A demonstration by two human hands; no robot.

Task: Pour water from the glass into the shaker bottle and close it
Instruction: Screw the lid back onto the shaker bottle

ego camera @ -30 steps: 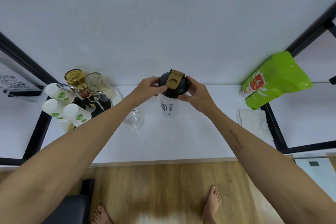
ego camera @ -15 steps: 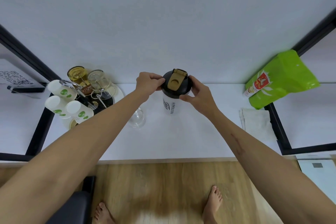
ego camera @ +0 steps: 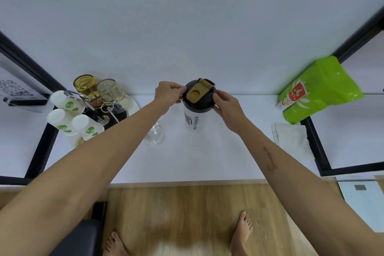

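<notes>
A white shaker bottle (ego camera: 194,120) stands upright on the white table (ego camera: 207,158), capped by a black lid (ego camera: 198,102) with a gold flip cap. My left hand (ego camera: 169,93) pinches the lid's left rim. My right hand (ego camera: 227,108) grips the lid's right side. A clear drinking glass (ego camera: 154,134) stands on the table left of the bottle, partly hidden behind my left forearm; it looks empty.
A rack with white green-printed cups (ego camera: 68,114) and upturned glasses (ego camera: 108,93) stands at the left. A green pouch (ego camera: 320,89) leans at the right, with a folded white cloth (ego camera: 291,137) in front of it. Black frame bars (ego camera: 315,147) flank the table.
Both hands have turned slightly around the lid, the left fingers curling tighter on its rim. The bottle and the glass stay where they were.
</notes>
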